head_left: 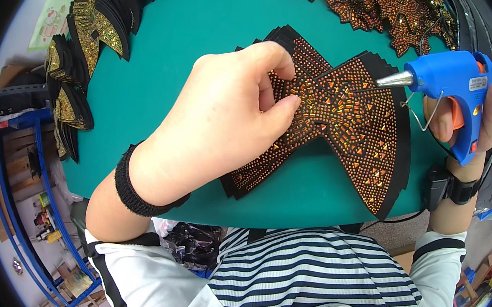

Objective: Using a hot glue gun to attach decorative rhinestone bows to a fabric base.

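Note:
A stack of black bow-shaped patches [355,122] covered in orange and gold rhinestones lies on the teal table [163,86] in front of me. My left hand [232,116] rests on the left half of the top bow, with its fingertips pressing near the centre knot. My right hand [468,124] holds a blue hot glue gun [454,85] upright at the right. Its metal nozzle points left, just above the bow's upper right edge. A black cord runs down from the gun past my right wrist.
A fanned row of black and gold pieces [88,38] curves along the table's left edge. More orange sequinned patches [384,10] lie at the far right. Blue metal shelving [23,191] stands on the floor at left.

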A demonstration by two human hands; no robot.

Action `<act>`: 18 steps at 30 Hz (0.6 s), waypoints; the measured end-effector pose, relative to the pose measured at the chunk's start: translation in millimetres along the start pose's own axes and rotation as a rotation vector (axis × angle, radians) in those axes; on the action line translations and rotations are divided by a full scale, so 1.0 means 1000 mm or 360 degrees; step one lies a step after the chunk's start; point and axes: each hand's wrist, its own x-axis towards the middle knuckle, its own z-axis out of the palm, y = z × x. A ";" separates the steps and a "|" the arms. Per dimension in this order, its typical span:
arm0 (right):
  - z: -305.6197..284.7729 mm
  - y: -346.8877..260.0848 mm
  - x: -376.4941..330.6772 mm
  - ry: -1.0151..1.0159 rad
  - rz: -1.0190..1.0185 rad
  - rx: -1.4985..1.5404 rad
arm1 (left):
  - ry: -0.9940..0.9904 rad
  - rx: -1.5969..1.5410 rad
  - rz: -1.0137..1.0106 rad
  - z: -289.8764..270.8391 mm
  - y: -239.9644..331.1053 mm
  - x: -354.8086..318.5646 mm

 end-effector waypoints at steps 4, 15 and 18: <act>-0.003 -0.001 -0.002 0.0019 -0.0004 0.0009 | 0.0039 0.0072 0.0003 -0.001 0.002 -0.002; -0.002 -0.001 -0.006 0.0042 0.0030 -0.0037 | -0.0009 0.0076 0.0648 0.008 -0.011 -0.008; -0.001 -0.001 -0.005 0.0092 0.0042 -0.0023 | 0.0009 0.0082 0.0610 0.009 -0.010 -0.009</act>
